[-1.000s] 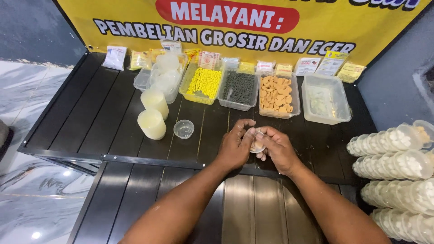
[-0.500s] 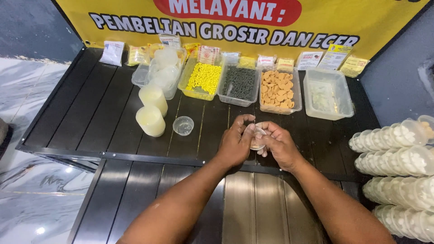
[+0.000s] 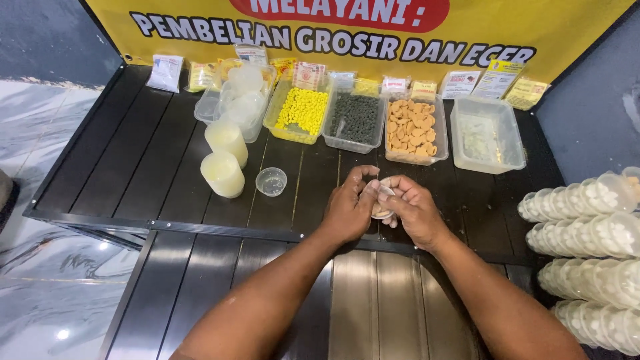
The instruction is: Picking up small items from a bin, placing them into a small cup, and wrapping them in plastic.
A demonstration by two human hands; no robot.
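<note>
Both my hands meet over the dark slatted table (image 3: 120,167), closed together around a small clear plastic cup (image 3: 384,212) with pale contents. My left hand (image 3: 350,207) grips the cup from the left and my right hand (image 3: 412,208) covers it from the right, so most of the cup is hidden. Just beyond my hands stand open tubs of yellow pellets (image 3: 302,111), dark green pellets (image 3: 354,118), orange round pieces (image 3: 408,128) and a nearly empty clear tub (image 3: 485,133).
An empty small clear cup (image 3: 271,181) and two pale yellow stacks of lids (image 3: 224,159) sit to the left. Rows of filled, stacked clear cups (image 3: 587,247) lie at the right edge. Small packets line the back under a yellow banner (image 3: 373,27).
My hands stay together on the cup, with only slight finger movement. The view has shifted a little downward.
</note>
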